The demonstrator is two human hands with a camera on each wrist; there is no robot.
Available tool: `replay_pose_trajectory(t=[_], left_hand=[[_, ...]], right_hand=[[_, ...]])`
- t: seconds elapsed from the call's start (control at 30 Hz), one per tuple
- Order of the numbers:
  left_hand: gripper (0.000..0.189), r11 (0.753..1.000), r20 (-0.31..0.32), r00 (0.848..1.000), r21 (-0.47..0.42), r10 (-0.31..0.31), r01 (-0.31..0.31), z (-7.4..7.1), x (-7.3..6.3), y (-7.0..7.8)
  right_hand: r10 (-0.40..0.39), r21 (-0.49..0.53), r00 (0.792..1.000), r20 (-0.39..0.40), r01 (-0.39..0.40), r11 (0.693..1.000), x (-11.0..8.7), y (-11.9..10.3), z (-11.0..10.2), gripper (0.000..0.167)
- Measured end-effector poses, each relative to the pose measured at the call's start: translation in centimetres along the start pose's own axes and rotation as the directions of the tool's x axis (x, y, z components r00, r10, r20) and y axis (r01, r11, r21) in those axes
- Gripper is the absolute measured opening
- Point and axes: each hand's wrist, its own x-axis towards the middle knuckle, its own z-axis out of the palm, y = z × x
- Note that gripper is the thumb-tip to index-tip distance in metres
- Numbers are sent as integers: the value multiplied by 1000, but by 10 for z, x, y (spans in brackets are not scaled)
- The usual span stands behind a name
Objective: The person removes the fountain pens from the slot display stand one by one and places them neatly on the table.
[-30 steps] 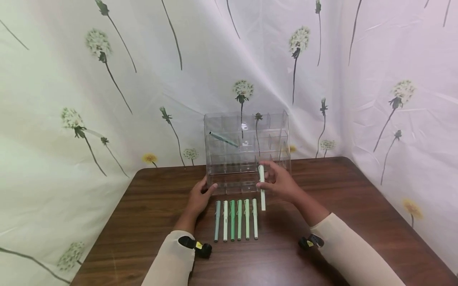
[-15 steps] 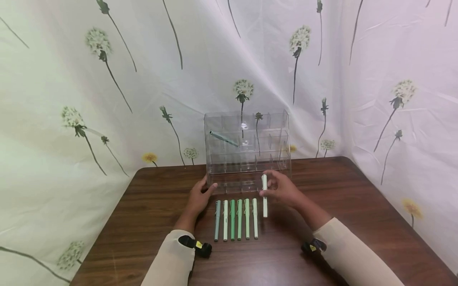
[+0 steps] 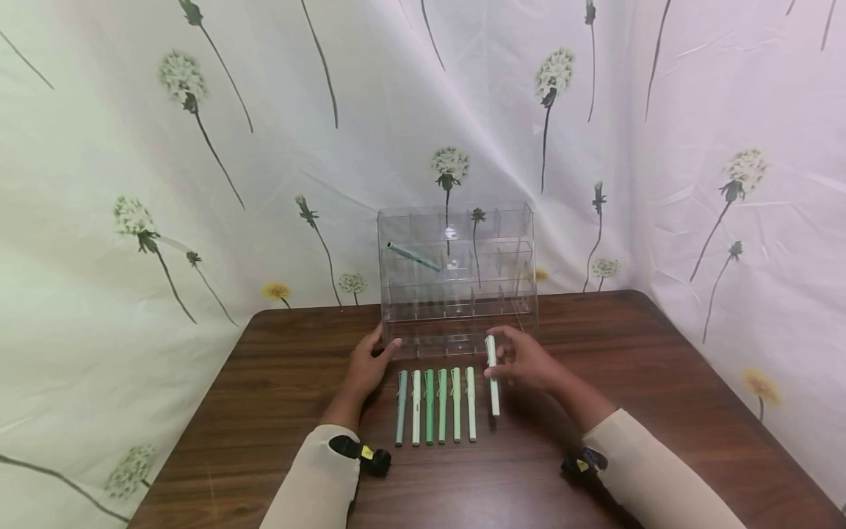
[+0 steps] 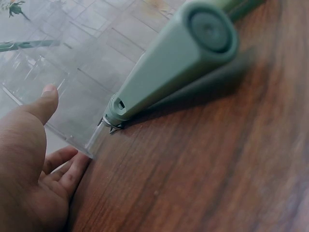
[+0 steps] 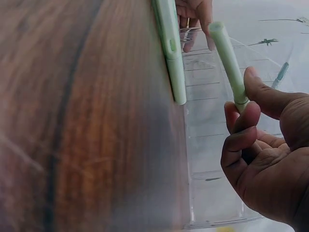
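My right hand [image 3: 529,360] pinches a pale, nearly white pen [image 3: 495,400] between thumb and fingers, just above the table and right of a row of pens. In the right wrist view the held pen [image 5: 228,60] looks pale green, its lower end raised toward the camera. My left hand [image 3: 365,364] holds the lower left corner of a clear tiered rack [image 3: 429,303], thumb [image 4: 47,104] at the front and fingers at the side. Several capped pens lie side by side before the rack, from a grey-blue pen [image 3: 401,408] to a pale pen [image 3: 471,404].
One teal pen [image 3: 413,256] lies slanted in an upper left part of the rack. The wooden table [image 3: 277,389] reaches back to a white dandelion-print cloth [image 3: 264,147]. Each wrist wears a small black camera [image 3: 377,463].
My right hand has brought the pale pen down and slightly right, away from the rack's front and beside the row. The left hand and the rack stay in place.
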Motion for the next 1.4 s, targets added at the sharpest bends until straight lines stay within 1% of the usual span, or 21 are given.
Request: replay_pose_trajectory(t=[0.13, 0.27, 0.53, 0.7, 0.83, 0.97, 1.27, 1.4], left_hand=[[75, 1000, -2, 1000, 10, -5, 5, 0, 0, -1], [75, 1000, -5, 1000, 16, -8, 8, 0, -1, 0], [74, 1000, -6, 1000, 14, -8, 8, -1, -2, 2], [74, 1000, -8, 1000, 16, -10, 10, -2, -3, 2], [75, 1000, -17, 1000, 24, -7, 8, -2, -1, 2], [76, 1000, -17, 1000, 30, 1, -1, -1, -1, 1], [75, 1000, -24, 1000, 30, -8, 9, -1, -1, 0], [75, 999, -21, 1000, 39, -10, 11, 0, 0, 0]], right_hand=[[9, -11, 1000, 0, -9, 1000, -1, 6, 3, 88], [20, -20, 1000, 23, -20, 1000, -4, 10, 7, 86], [68, 14, 997, 44, -69, 998, -8, 16, 14, 85], [36, 1, 998, 47, -36, 999, -6, 21, 17, 84], [3, -11, 999, 49, -2, 1000, -5, 25, 18, 79], [-6, -21, 998, 58, 7, 1000, -6, 28, 18, 78], [-40, -46, 994, 98, 44, 998, -4, 36, 19, 78], [-33, -34, 994, 101, 36, 999, -4, 37, 20, 77]])
